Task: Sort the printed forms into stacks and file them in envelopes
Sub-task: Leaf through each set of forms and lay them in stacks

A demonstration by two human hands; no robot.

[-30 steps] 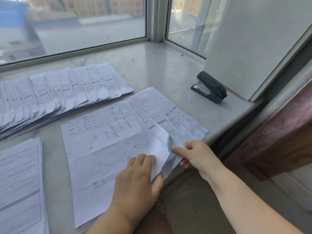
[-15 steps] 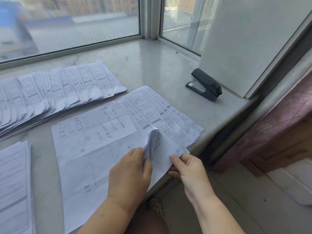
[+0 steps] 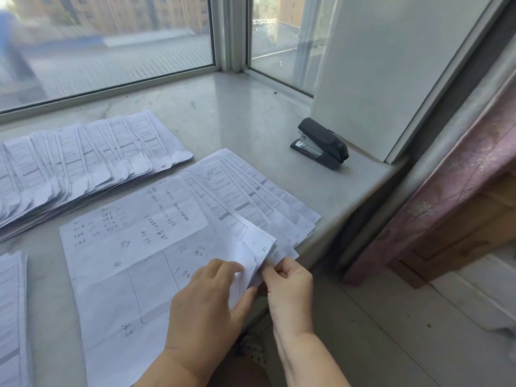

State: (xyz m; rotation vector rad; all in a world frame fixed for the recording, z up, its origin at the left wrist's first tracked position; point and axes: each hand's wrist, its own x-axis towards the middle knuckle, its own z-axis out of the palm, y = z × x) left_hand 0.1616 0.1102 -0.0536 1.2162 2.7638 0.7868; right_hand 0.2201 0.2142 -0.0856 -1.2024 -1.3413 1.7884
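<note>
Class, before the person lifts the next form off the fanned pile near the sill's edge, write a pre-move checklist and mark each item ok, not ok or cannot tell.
1. Right hand has a grip on the lower corners of the fanned forms: ok, fingers pinch them.
2. Left hand steadies the lifted sheet corner: ok.
3. Only one sheet separated: cannot tell, edges overlap.
4. Forms fully supported on the sill: not ok, corners overhang the edge.
5. Stapler clear of the pile: ok, stands apart.
6. Handwritten sheet kept separate: not ok, the forms overlap it.
</note>
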